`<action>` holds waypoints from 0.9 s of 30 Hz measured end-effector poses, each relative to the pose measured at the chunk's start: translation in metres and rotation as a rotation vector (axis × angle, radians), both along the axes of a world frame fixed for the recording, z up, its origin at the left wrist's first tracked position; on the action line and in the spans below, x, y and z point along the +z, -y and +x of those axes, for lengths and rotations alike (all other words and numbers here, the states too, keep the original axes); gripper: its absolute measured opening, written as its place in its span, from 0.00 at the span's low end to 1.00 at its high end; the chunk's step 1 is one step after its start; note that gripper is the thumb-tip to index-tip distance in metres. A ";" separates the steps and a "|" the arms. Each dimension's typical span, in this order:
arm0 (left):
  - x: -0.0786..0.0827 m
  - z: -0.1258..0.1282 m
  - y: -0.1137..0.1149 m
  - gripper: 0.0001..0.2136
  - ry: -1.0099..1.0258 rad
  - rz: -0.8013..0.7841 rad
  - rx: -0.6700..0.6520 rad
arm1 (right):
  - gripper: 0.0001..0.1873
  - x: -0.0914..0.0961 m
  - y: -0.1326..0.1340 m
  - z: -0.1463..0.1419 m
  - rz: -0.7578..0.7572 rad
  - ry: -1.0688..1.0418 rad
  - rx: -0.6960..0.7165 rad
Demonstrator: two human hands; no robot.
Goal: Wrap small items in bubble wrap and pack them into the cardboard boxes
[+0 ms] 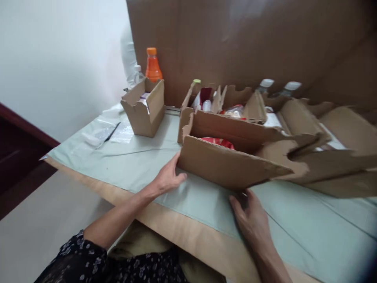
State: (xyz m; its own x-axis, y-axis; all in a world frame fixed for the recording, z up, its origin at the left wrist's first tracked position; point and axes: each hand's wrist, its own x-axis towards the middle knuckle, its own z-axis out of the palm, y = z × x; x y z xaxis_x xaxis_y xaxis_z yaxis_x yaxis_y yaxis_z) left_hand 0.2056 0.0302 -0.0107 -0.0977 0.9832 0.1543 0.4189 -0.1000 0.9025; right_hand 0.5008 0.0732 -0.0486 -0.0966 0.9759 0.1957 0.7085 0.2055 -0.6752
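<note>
A long open-topped cardboard box (218, 163) stands in front of me, with a red packet (219, 142) partly visible inside. My left hand (169, 175) holds the box's left end, its fingers along the side and the thumb sticking out in front. At the lower front edge, towards the right, my right hand (250, 214) grips the same box. Its fingertips are partly hidden by the cardboard, and thumb and fingers are apart. Behind this box is a row of similar boxes; one holds a clear-and-red packet (235, 112).
A separate cardboard box (147, 112) stands at the left, with an orange bottle (153, 67) behind it. Clear plastic packaging (98, 133) lies on the pale green cloth (129, 157). White-capped bottles (291, 87) stand behind the row, before a tall brown panel (235, 43).
</note>
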 end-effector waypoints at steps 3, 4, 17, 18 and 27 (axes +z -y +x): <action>-0.014 -0.020 0.041 0.30 -0.187 -0.018 -0.040 | 0.31 -0.016 0.007 0.005 0.086 0.092 -0.054; -0.018 -0.032 0.056 0.25 -0.258 -0.009 -0.005 | 0.31 -0.018 0.008 0.006 0.088 0.108 -0.064; 0.018 -0.276 0.101 0.27 -0.653 -0.114 0.978 | 0.35 -0.013 -0.001 0.006 -0.046 0.232 -0.105; 0.017 -0.282 0.101 0.27 -0.652 -0.118 0.982 | 0.35 -0.011 -0.001 0.006 -0.047 0.231 -0.108; 0.025 -0.313 0.077 0.13 -0.567 -0.050 0.891 | 0.35 -0.021 -0.007 0.008 0.015 0.206 -0.079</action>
State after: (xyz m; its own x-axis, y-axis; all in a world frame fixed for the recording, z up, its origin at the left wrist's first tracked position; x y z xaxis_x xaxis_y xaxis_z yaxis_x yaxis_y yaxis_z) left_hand -0.1070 -0.0465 0.0146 -0.7136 0.5980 0.3649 0.6843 0.4833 0.5460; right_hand 0.5091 0.0802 -0.0700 -0.0595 0.9792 0.1938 0.8456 0.1526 -0.5115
